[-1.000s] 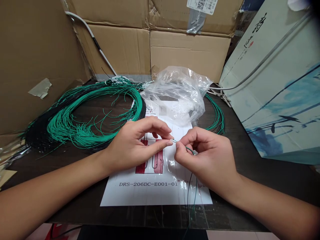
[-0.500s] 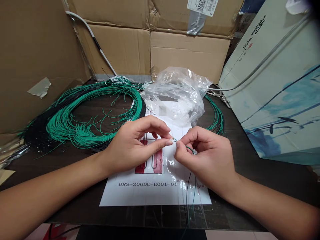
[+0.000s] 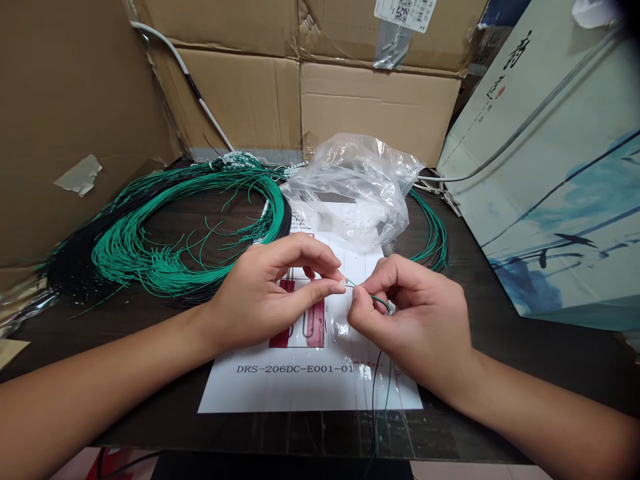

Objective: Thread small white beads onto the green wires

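Note:
My right hand (image 3: 413, 313) pinches a green wire (image 3: 381, 302) and a black wire (image 3: 374, 393) between thumb and forefinger. The wires loop behind the fingers and hang down past the table's front edge. Opposite it, my left hand (image 3: 283, 287) has thumb and forefinger closed on a tiny whitish piece (image 3: 343, 283), too small to make out. Thin wire ends cross the short gap between the two hands and reach that piece. Both hands are held above a printed sheet (image 3: 260, 393) with red-marked drawings, partly hidden by the left hand.
A large coil of green and black wires (image 3: 120, 247) lies at the left. Behind the hands a crumpled clear plastic bag (image 3: 360, 187) rests on the sheet, with a smaller wire coil (image 3: 435, 233) to its right. Cardboard (image 3: 375, 100) and a pale painted box (image 3: 560, 200) enclose the dark table.
My right hand has shifted and turned very slightly, the wires still in its pinch. The left hand has barely moved.

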### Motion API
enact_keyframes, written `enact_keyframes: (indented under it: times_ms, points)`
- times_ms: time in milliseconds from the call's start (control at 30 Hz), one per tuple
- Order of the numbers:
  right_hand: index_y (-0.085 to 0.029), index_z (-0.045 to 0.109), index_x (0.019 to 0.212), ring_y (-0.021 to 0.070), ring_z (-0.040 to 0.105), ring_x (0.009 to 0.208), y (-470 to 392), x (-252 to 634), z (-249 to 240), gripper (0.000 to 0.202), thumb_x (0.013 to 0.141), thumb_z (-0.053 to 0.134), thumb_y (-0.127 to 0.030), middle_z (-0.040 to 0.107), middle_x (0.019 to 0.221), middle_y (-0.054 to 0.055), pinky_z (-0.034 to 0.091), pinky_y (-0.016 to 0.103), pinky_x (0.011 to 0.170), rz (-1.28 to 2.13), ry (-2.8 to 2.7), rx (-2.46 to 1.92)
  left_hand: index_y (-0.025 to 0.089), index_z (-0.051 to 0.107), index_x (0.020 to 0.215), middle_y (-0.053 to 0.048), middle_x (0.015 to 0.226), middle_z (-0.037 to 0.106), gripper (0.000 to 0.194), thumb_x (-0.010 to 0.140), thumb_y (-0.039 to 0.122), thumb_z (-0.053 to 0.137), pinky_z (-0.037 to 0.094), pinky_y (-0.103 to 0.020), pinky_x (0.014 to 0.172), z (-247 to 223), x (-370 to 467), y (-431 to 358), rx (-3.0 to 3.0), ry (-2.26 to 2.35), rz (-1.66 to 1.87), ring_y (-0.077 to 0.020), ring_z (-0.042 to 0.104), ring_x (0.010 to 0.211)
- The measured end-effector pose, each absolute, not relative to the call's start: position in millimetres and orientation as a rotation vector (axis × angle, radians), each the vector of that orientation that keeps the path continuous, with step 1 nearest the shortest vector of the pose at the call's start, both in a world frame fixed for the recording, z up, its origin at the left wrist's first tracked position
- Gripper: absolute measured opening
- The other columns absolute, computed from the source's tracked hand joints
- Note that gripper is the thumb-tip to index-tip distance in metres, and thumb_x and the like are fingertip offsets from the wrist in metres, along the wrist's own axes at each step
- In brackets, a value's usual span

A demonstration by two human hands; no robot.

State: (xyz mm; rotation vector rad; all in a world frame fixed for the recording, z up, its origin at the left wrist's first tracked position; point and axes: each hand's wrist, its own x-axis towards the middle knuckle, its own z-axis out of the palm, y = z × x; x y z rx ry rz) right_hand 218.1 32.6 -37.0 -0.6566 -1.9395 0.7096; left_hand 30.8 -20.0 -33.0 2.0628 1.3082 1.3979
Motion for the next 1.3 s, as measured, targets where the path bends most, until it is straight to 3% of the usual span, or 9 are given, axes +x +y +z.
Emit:
enact_keyframes:
  times_ms: [400, 667, 767, 900, 1300]
  points:
    - [-0.015, 0.056, 0.061, 0.0026, 0.041, 0.045, 31, 218, -38, 0.018, 0.074, 0.066, -0.009, 0.048, 0.051, -0.007, 0.034, 0.016, 0.045, 0.735, -1.962, -0.627, 0.022, 0.064, 0.097, 0.004, 0.087, 0.071, 0.024, 0.08, 0.013, 0.078, 0.059, -0.02, 0.075, -35, 31, -22, 2.122, 1.34, 1.4, -0.0088, 0.071, 0.078]
    - [-0.016, 0.067, 0.079, 0.0071, 0.057, 0.056, 37, 218, -42, 0.01, 0.088, 0.067, -0.019, 0.064, 0.066, -0.002, 0.046, 0.018, 0.052, 1.075, -1.889, -0.559, 0.019, 0.064, 0.099, 0.0, 0.086, 0.076, 0.027, 0.078, 0.014, 0.08, 0.063, -0.018, 0.072, -28, 36, -18, 1.672, 1.262, 1.485, -0.0136, 0.076, 0.082]
    - [-0.017, 0.069, 0.082, 0.0077, 0.061, 0.057, 39, 217, -41, 0.007, 0.088, 0.07, -0.02, 0.067, 0.066, -0.002, 0.05, 0.018, 0.054, 1.227, -1.841, -0.526, 0.018, 0.063, 0.097, 0.0, 0.08, 0.078, 0.026, 0.078, 0.015, 0.08, 0.062, -0.017, 0.063, -25, 34, -14, 1.479, 1.205, 1.417, -0.0146, 0.077, 0.074]
    - [-0.016, 0.07, 0.081, 0.0094, 0.065, 0.058, 40, 217, -38, 0.008, 0.086, 0.073, -0.022, 0.069, 0.067, -0.001, 0.053, 0.018, 0.054, 1.346, -1.768, -0.557, 0.018, 0.061, 0.089, 0.0, 0.078, 0.077, 0.025, 0.076, 0.015, 0.082, 0.063, -0.019, 0.063, -25, 33, -12, 1.391, 1.203, 1.398, -0.0157, 0.076, 0.072]
    - [-0.016, 0.056, 0.069, 0.006, 0.046, 0.051, 40, 217, -32, 0.014, 0.079, 0.064, -0.018, 0.053, 0.057, -0.004, 0.038, 0.017, 0.046, 1.366, -1.776, -0.596, 0.017, 0.056, 0.084, 0.0, 0.079, 0.075, 0.025, 0.076, 0.012, 0.08, 0.062, -0.019, 0.065, -25, 33, -12, 1.424, 1.172, 1.409, -0.014, 0.075, 0.075]
